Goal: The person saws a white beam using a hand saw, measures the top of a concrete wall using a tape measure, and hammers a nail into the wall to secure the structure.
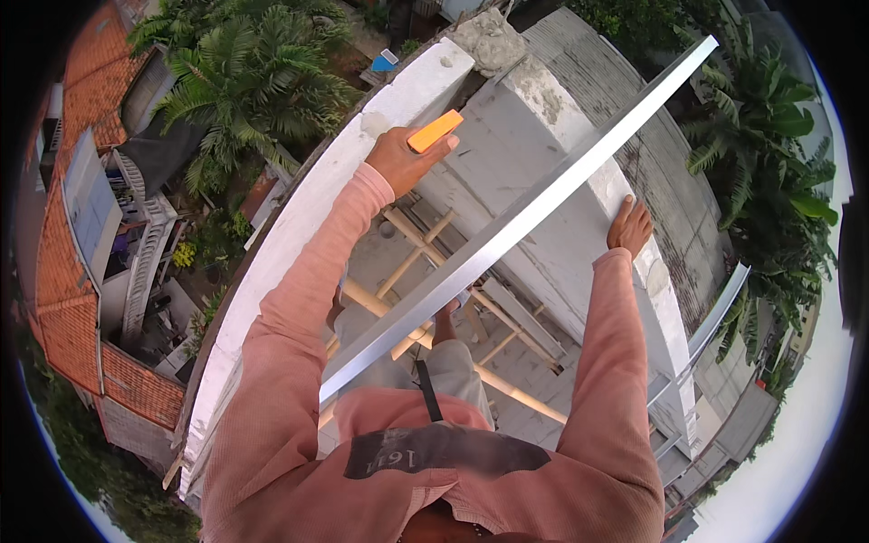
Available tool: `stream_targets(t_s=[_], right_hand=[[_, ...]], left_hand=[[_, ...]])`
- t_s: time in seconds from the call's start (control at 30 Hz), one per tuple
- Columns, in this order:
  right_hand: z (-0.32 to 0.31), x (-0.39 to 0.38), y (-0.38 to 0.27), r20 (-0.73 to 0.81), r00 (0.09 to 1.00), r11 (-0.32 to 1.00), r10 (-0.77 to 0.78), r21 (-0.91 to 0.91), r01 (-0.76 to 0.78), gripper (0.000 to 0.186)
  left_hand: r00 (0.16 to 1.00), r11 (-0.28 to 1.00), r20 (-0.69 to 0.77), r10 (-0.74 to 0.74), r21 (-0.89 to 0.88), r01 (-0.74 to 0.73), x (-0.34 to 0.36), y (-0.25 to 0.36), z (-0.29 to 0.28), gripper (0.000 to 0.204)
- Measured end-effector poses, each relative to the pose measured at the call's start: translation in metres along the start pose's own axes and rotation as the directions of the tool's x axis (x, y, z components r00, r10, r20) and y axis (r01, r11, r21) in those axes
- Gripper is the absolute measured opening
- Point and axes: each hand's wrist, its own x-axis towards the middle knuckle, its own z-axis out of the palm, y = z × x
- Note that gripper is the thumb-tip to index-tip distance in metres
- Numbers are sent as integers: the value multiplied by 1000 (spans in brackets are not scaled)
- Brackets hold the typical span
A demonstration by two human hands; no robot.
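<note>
My left hand (396, 165) grips an orange block-shaped thing (435, 131), whose exact kind I cannot make out, just inside the left white wall (398, 90). Fingers apart, my right hand (631, 226) rests on the top of the right white wall (659, 294) and holds nothing. A long silver metal profile (507, 237) runs diagonally between my arms, from beside my left forearm up across the right wall and out past it. Its lower end is hidden by my left sleeve.
Below me several bamboo poles (520, 394) form scaffolding inside the walls. Rough concrete (489, 41) joins the walls at the far corner. A grey corrugated roof (579, 45) lies beyond the right wall. Palms (253, 81) and orange tiled roofs (86, 81) stand lower on the left.
</note>
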Motion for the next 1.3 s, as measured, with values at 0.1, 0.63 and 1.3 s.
stream_targets(t_s=[0.1,0.63,1.3], right_hand=[[-7,-2,1,73,997,1000,20,-25,-18,59],[-10,14,2,64,998,1000,21,-21,-20,61],[-9,-2,23,1,1000,999,25,-48,-25,59]], left_hand=[[1000,1000,-10,24,10,-24,-8,-6,3,47],[999,997,-1,35,-67,-35,-3,-10,9,43],[998,995,23,-60,-79,61,-37,-17,14,39]])
